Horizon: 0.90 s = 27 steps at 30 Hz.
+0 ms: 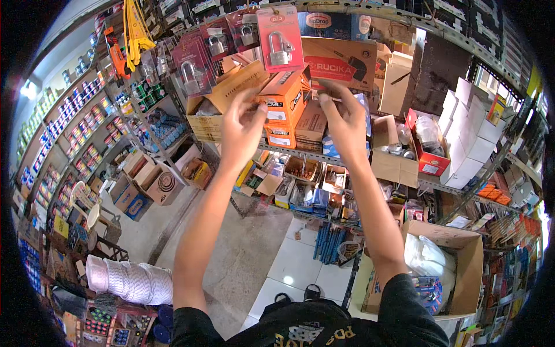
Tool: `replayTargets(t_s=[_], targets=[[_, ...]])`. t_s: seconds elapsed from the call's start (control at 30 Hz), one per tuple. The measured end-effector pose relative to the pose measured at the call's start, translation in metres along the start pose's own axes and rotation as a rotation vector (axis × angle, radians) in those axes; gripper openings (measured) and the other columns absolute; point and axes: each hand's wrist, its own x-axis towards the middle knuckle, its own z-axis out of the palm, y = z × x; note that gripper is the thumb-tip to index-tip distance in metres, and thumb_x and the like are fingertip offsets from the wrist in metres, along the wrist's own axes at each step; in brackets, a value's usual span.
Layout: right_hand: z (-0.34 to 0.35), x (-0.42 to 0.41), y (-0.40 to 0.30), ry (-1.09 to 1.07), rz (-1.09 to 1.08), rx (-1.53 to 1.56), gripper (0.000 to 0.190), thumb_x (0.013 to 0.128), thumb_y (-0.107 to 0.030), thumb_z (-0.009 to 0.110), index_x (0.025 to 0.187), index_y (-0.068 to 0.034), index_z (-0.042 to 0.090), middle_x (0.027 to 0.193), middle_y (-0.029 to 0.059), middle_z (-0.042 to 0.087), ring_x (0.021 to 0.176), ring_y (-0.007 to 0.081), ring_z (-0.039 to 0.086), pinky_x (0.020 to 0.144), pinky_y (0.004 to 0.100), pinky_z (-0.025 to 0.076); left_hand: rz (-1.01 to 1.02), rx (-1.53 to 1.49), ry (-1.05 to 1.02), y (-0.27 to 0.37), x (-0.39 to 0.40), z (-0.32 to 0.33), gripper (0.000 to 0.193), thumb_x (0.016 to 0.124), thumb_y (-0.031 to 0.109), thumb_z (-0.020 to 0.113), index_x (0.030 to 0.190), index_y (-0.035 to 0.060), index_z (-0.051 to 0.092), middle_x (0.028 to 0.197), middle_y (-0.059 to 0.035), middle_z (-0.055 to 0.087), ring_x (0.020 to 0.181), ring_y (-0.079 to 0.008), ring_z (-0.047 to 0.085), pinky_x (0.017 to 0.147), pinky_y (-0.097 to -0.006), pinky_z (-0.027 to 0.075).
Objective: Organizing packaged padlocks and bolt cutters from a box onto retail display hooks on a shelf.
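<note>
Both my arms reach up to a metal shelf with stacked orange CML boxes (285,97). My left hand (245,126) is at the left side of the upper orange box, fingers apart; whether it touches the box cannot be told. My right hand (344,115) is raised to the right of the orange boxes, its fingers spread and slightly blurred, in front of a brown carton (310,126). An opened cardboard box (206,119) stands left of the orange stack. Carded padlocks (279,43) in red packaging hang above the boxes.
Behind stands a Rucika carton (340,65). Open boxes of fittings (396,162) and white boxes (470,134) are on the shelf at right. Small-parts boxes (303,169) fill the shelf below. A large open carton (468,269) is at lower right, a rope spool (134,279) at lower left.
</note>
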Motion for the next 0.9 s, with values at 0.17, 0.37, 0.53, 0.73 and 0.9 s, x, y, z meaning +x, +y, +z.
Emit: replayTargets(t_s=[0.17, 0.37, 0.53, 0.73, 0.9], targets=[[-0.002, -0.082, -0.014, 0.058, 0.168, 0.028, 0.025, 0.099, -0.01, 0.061, 0.119, 0.005, 0.067, 0.108, 0.0077, 0.07, 0.102, 0.0123, 0.062, 0.092, 0.029, 0.049, -0.167, -0.165, -0.021, 0.003, -0.096, -0.019, 0.048, 0.098, 0.014, 0.068, 0.141, -0.0025, 0.053, 0.123, -0.0087, 0.066, 0.103, -0.0119, 0.062, 0.09, -0.0282, 0.051], [-0.018, -0.196, -0.038, 0.021, 0.456, -0.037, 0.022, 0.099, -0.008, 0.061, 0.116, 0.004, 0.067, 0.102, 0.0048, 0.068, 0.094, 0.0092, 0.059, 0.086, 0.0252, 0.047, -0.311, -0.246, 0.001, 0.007, -0.22, -0.043, 0.033, 0.098, 0.007, 0.066, 0.129, -0.0025, 0.06, 0.109, -0.0055, 0.066, 0.094, -0.0091, 0.061, 0.082, -0.025, 0.05], [-0.051, -0.276, -0.062, 0.055, 0.599, -0.155, 0.021, 0.099, -0.008, 0.06, 0.116, 0.003, 0.068, 0.089, -0.002, 0.063, 0.081, 0.0043, 0.052, 0.073, 0.0213, 0.044, -0.657, -0.375, 0.007, -0.014, -0.308, -0.051, 0.031, 0.096, 0.009, 0.068, 0.126, -0.001, 0.063, 0.111, -0.0042, 0.068, 0.101, -0.0116, 0.063, 0.089, -0.0277, 0.05], [-0.093, -0.315, -0.116, 0.207, 0.637, -0.289, 0.019, 0.1, -0.007, 0.06, 0.113, 0.003, 0.069, 0.086, -0.0034, 0.061, 0.075, 0.0021, 0.049, 0.066, 0.0192, 0.039, -0.811, -0.444, -0.2, 0.006, -0.353, -0.019, 0.022, 0.098, 0.005, 0.065, 0.118, -0.0016, 0.066, 0.099, -0.005, 0.069, 0.092, -0.0119, 0.064, 0.082, -0.0281, 0.052], [-0.134, -0.337, -0.141, 0.354, 0.673, -0.347, 0.019, 0.099, -0.006, 0.061, 0.112, 0.006, 0.068, 0.086, -0.0032, 0.061, 0.075, 0.0025, 0.049, 0.066, 0.0198, 0.04, -0.811, -0.528, -0.368, 0.019, -0.372, 0.019, 0.022, 0.097, 0.006, 0.066, 0.118, -0.0017, 0.066, 0.099, -0.0052, 0.069, 0.091, -0.0121, 0.064, 0.082, -0.029, 0.053]])
